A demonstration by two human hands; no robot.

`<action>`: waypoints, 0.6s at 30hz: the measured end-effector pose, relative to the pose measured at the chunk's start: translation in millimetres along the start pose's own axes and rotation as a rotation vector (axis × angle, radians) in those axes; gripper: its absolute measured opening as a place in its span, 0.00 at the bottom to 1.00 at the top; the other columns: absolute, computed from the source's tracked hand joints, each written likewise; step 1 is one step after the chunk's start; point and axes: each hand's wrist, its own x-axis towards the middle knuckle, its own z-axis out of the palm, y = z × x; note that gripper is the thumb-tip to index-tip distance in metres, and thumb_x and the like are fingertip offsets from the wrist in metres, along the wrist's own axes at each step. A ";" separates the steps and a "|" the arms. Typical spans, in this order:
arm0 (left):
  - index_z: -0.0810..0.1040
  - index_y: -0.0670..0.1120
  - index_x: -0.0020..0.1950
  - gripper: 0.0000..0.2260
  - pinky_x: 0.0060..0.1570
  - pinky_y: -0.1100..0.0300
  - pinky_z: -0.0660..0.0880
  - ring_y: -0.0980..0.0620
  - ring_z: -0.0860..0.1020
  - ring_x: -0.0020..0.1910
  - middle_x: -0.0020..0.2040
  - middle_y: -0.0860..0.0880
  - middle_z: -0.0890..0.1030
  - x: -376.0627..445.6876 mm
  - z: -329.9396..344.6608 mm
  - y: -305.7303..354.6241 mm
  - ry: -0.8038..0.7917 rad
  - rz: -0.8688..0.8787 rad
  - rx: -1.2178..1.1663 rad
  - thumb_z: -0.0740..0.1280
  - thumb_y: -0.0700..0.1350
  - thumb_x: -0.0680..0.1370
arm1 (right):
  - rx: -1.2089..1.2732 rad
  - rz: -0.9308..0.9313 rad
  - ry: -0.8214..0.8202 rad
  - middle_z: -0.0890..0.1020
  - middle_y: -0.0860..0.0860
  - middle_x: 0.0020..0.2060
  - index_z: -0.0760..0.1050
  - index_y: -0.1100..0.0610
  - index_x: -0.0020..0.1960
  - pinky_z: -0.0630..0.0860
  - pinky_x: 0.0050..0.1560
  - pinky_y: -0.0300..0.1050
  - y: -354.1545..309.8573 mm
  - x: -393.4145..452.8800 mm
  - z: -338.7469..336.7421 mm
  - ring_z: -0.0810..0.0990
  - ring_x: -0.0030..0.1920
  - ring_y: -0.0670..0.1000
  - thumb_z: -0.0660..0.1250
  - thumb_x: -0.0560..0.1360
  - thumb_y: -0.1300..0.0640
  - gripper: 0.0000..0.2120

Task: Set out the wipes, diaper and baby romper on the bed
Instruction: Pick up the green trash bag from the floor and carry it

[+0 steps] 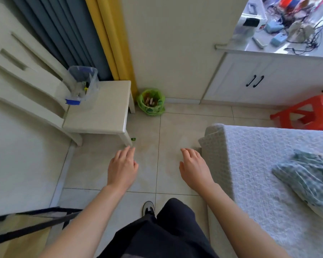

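The bed (265, 164) with a white textured cover fills the right side of the head view. A crumpled blue-green patterned cloth (309, 177) lies on it near the right edge; I cannot tell whether it is the romper. A clear plastic bag (83, 81) with small items stands on the cream chair (101, 112) at the left. No wipes or diaper are recognisable. My left hand (122, 168) and my right hand (193, 166) hover over the tiled floor, palms down, fingers relaxed, holding nothing. The right hand is close to the bed's corner.
A small bin with a green liner (151, 102) sits on the floor by the yellow curtain (110, 38). A red plastic stool (306, 112) stands beyond the bed. White cabinets (250, 81) carry a cluttered countertop (287, 25). A dark-strapped bag (26, 226) is at lower left.
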 end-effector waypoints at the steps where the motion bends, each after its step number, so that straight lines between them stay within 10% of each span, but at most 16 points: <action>1: 0.73 0.40 0.69 0.22 0.56 0.48 0.74 0.41 0.74 0.63 0.68 0.42 0.75 20.0 -1.4 -0.3 -0.005 0.005 0.006 0.67 0.40 0.75 | -0.002 -0.001 -0.001 0.71 0.56 0.68 0.63 0.61 0.72 0.66 0.69 0.48 1.6 19.1 -3.0 0.67 0.70 0.56 0.60 0.78 0.58 0.23; 18: 0.65 0.41 0.74 0.24 0.64 0.50 0.70 0.44 0.68 0.69 0.73 0.44 0.70 375.4 51.9 29.6 -0.149 -0.131 -0.014 0.61 0.43 0.78 | -0.056 -0.129 -0.153 0.69 0.59 0.70 0.62 0.63 0.73 0.65 0.68 0.52 103.0 383.3 -11.5 0.65 0.71 0.59 0.60 0.77 0.61 0.25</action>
